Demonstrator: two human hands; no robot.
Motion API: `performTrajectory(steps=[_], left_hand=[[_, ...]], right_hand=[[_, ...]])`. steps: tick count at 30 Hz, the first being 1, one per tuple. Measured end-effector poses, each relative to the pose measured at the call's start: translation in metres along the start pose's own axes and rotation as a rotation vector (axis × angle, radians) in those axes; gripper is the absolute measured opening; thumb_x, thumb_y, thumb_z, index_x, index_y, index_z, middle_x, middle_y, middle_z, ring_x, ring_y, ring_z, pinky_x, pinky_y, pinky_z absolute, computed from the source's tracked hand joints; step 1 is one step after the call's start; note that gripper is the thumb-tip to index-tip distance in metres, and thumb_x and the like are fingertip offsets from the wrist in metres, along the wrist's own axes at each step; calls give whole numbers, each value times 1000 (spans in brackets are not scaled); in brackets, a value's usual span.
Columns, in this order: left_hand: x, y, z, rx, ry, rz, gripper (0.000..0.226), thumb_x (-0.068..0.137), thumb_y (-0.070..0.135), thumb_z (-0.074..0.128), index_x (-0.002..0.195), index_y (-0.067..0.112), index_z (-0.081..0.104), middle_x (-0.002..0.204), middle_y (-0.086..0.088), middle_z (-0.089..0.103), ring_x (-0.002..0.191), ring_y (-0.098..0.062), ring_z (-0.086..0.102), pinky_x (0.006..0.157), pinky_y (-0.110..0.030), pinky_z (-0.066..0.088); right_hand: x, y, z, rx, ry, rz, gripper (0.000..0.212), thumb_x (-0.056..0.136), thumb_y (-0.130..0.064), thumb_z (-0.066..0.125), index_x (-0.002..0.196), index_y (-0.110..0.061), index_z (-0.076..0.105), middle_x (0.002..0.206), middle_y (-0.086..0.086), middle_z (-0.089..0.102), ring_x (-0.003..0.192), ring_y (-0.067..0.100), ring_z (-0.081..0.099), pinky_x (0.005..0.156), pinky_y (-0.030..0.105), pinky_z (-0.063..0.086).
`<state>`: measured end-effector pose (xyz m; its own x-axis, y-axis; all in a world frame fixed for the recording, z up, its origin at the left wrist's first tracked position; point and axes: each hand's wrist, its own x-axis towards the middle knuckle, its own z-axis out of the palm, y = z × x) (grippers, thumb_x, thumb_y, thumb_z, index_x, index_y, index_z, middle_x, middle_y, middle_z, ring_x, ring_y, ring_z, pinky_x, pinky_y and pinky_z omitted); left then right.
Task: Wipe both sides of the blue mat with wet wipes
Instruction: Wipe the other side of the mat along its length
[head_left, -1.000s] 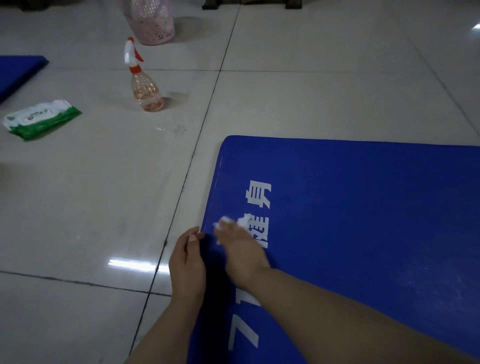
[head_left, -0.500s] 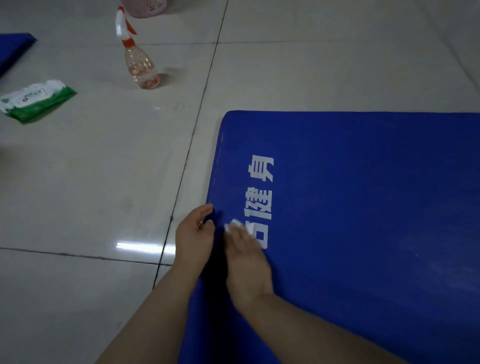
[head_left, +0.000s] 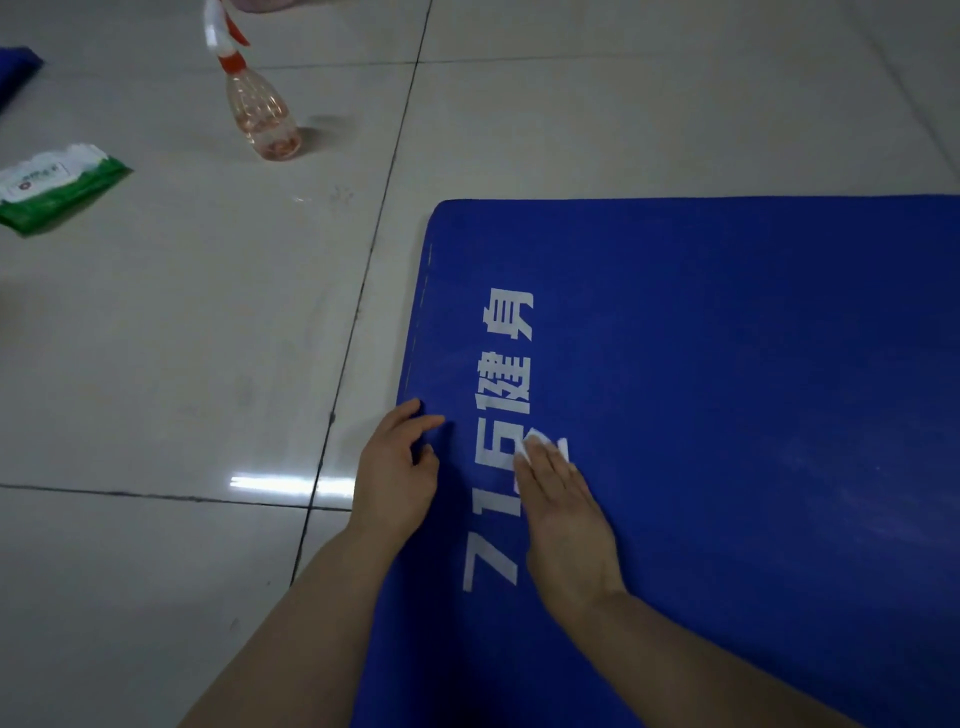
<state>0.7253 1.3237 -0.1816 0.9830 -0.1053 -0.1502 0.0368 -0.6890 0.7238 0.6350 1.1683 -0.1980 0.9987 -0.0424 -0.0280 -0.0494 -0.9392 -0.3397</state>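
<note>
blue mat (head_left: 727, 389): flat on floor, white print up | wet wipe (head_left: 537, 441): white, crumpled, on print

Two hands (head_left: 397, 480), one mat (head_left: 727, 415), one wipe (head_left: 535, 441), one bottle (head_left: 260, 111), one packet (head_left: 54, 187).

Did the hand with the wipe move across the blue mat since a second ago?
Yes. The right hand with the wipe slid right, away from the mat's left edge, and now sits on the white letters.
</note>
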Motion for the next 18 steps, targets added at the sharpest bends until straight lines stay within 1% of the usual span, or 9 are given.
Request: performTrajectory(steps=[1, 3, 6, 8, 10, 12, 15, 16, 18], left_hand=[[1, 0, 0, -6, 9, 0, 37, 91, -6, 52, 122, 11, 63, 143, 0, 46, 130, -14, 42, 104, -13, 26], [4, 0, 0, -16, 29, 1, 36, 90, -8, 52, 119, 10, 65, 139, -1, 49, 127, -13, 45, 101, -10, 27], [7, -1, -2, -39, 73, -30, 37, 89, -12, 49, 115, 8, 66, 133, -3, 55, 121, -13, 50, 96, -4, 30], [6, -1, -3, -40, 105, -47, 37, 89, -12, 49, 115, 9, 66, 128, -1, 55, 117, -11, 50, 88, 5, 28], [3, -3, -4, -30, 117, -52, 36, 90, -11, 49, 114, 9, 66, 125, 4, 54, 114, -7, 48, 84, 6, 27], [0, -6, -5, -31, 125, -42, 37, 88, -14, 48, 111, 8, 67, 124, 4, 54, 113, -8, 49, 85, 7, 27], [-2, -10, -4, -40, 141, -28, 39, 86, -18, 47, 108, 6, 68, 126, -2, 57, 113, -9, 51, 88, 6, 29], [-2, -10, -3, -45, 144, -32, 39, 86, -17, 46, 109, 6, 68, 127, -2, 57, 113, -9, 51, 89, 5, 29], [-2, -9, -2, -49, 142, -48, 39, 88, -15, 46, 110, 8, 68, 128, 1, 56, 114, -9, 51, 92, 2, 31]], right_hand=[[-6, -5, 2, 14, 10, -1, 92, 37, 11, 80, 125, -1, 59, 135, 14, 54, 124, 28, 51, 107, 40, 39], [-17, -23, 16, 84, 7, -62, 79, 51, 7, 73, 127, -3, 56, 135, 12, 54, 128, 26, 47, 110, 38, 29], [-24, -61, 30, 192, -53, -210, 53, 79, 0, 50, 130, -11, 56, 135, 7, 53, 128, 21, 48, 107, 34, 39], [-24, -77, 33, 261, -115, -318, 43, 90, -12, 47, 132, -18, 54, 138, 0, 51, 128, 15, 47, 107, 29, 40], [-24, -78, 31, 260, -120, -420, 46, 81, -20, 65, 127, -19, 60, 133, -3, 57, 126, 13, 50, 102, 28, 43], [-25, -66, 23, 230, -116, -418, 59, 69, -15, 80, 125, -15, 61, 132, 1, 58, 125, 16, 51, 101, 30, 44], [-32, -37, 10, 142, -85, -302, 77, 52, 1, 80, 126, -10, 60, 135, 6, 54, 126, 20, 50, 108, 33, 37], [-36, -27, 8, 92, -87, -244, 82, 45, 3, 81, 124, -9, 61, 135, 7, 55, 126, 21, 51, 110, 34, 34], [-45, -16, 10, 30, -69, -160, 90, 35, 2, 84, 122, -8, 63, 135, 7, 55, 125, 21, 51, 112, 40, 23]])
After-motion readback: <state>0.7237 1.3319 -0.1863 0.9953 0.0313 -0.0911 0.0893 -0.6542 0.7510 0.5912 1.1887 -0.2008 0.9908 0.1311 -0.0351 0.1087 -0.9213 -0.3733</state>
